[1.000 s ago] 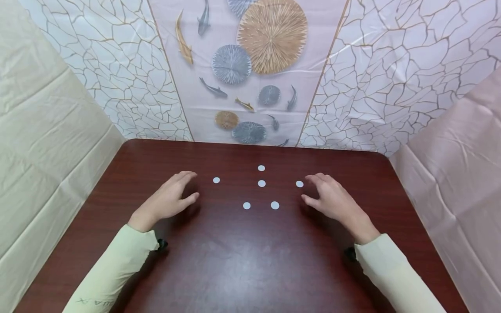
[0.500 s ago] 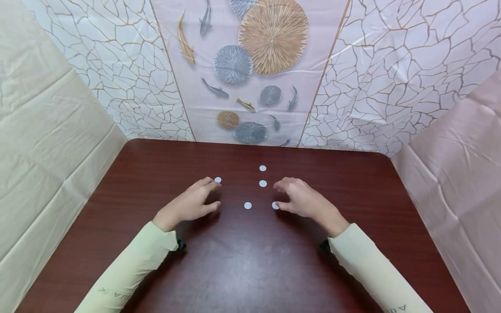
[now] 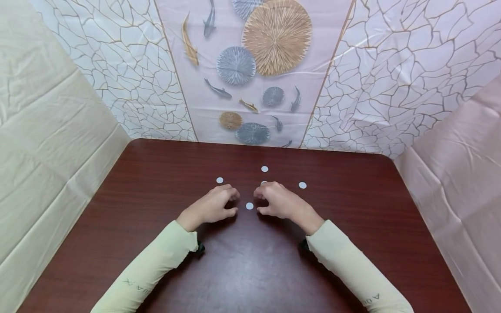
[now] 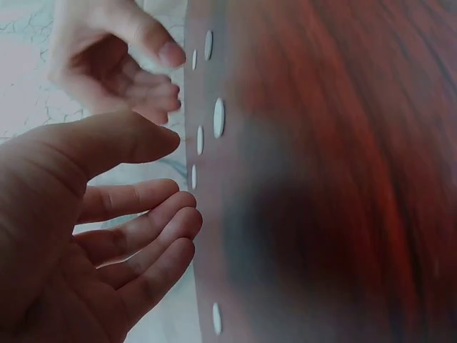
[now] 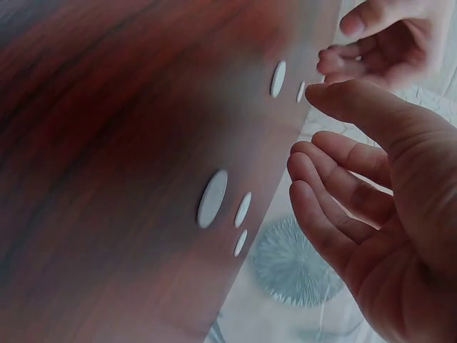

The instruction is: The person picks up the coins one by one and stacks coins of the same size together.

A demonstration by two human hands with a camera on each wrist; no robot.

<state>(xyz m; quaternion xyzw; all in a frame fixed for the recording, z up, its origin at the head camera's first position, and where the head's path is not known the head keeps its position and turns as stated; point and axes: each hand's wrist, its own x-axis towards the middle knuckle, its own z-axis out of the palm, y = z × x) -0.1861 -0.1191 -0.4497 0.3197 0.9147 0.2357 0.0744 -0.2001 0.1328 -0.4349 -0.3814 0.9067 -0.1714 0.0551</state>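
My left hand (image 3: 213,204) hovers over the brown table (image 3: 242,261) in the head view, fingers loosely bent, with nothing in its grasp. Facing it from the other side is my right hand (image 3: 283,203), likewise bent and holding nothing. Between the two lies a white round dot (image 3: 249,206). A second dot (image 3: 264,169) is farther back, and another dot (image 3: 220,180) sits beyond the left fingers. The right hand partly covers a middle dot and hides one more. In the left wrist view, thumb and fingers of the left hand (image 4: 107,229) are apart; the right hand (image 5: 385,193) looks similar in its view.
To the right of the right hand lies one more white dot (image 3: 302,185). A patterned cloth (image 3: 250,87) with fish and round leaves hangs behind the table's far edge. Pale fabric walls (image 3: 51,152) stand along both sides.
Both hands have moved inward over the table, so the gap between them is much narrower. The right hand has uncovered the right-hand dot and now covers another. The view has shifted slightly.
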